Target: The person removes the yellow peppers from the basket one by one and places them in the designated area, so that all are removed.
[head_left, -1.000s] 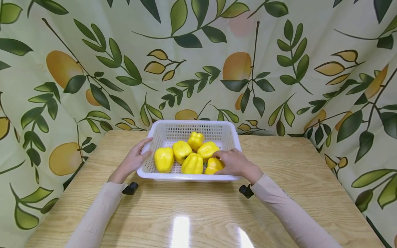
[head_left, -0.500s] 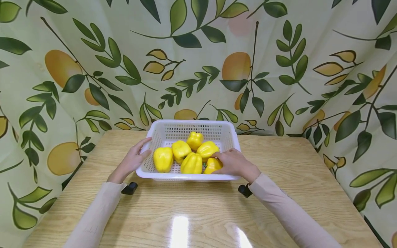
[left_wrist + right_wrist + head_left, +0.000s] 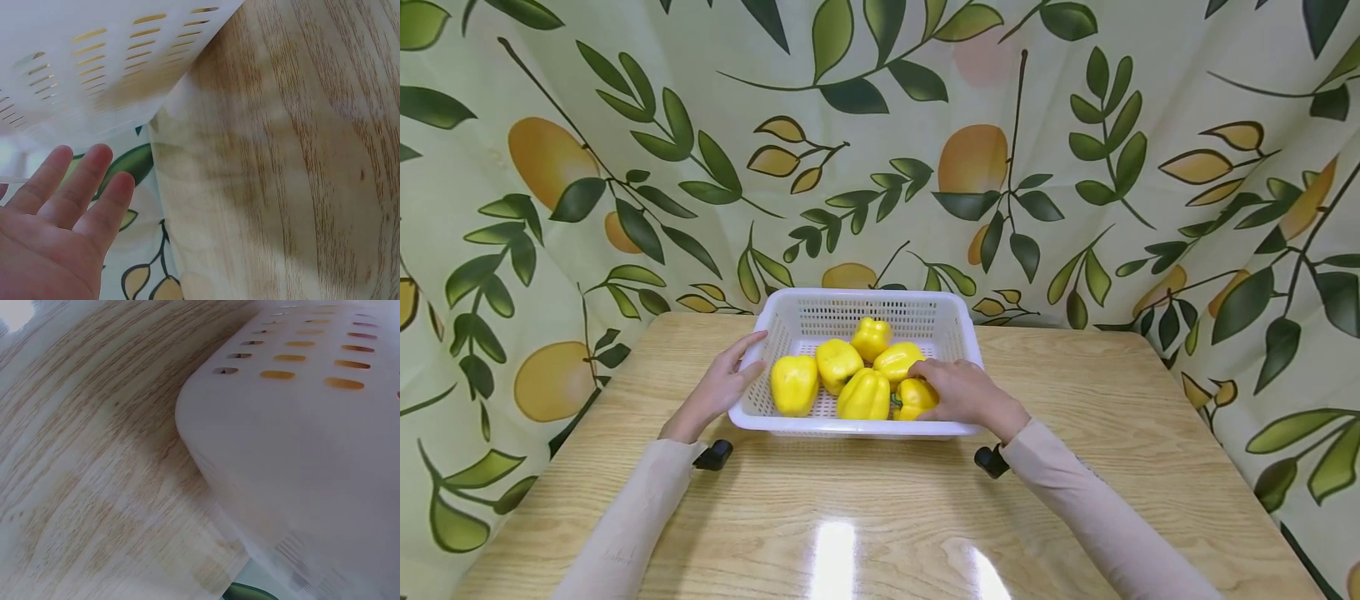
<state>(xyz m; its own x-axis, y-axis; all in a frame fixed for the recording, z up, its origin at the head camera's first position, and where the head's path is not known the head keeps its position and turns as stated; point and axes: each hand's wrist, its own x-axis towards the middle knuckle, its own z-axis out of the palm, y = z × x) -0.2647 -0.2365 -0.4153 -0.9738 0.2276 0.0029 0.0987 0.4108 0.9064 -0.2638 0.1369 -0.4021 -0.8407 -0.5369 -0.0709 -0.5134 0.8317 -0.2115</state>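
A white plastic basket [image 3: 865, 428] with slotted walls holds several yellow bell peppers [image 3: 795, 385]. At its left rim is my left hand [image 3: 721, 387], thumb over the edge. The left wrist view shows that hand's fingers [image 3: 69, 187] straight beside the outer wall. Inside the basket's front right corner, my right hand [image 3: 962, 390] holds one yellow bell pepper [image 3: 913, 400] between fingers and thumb, its green stem facing left. In the right wrist view the basket wall [image 3: 300, 450] fills much of the picture, and the right hand is out of sight.
The basket stands near the back of a wooden table [image 3: 865, 508]. Behind hangs a leaf-and-fruit printed curtain [image 3: 880, 125]. Black wrist-worn pieces show under the left wrist [image 3: 713, 455] and the right wrist [image 3: 992, 461].
The bell pepper under my right hand has turned a little, and its green stem shows more plainly. The right fingers have shifted slightly on it. My left hand and the basket stay put.
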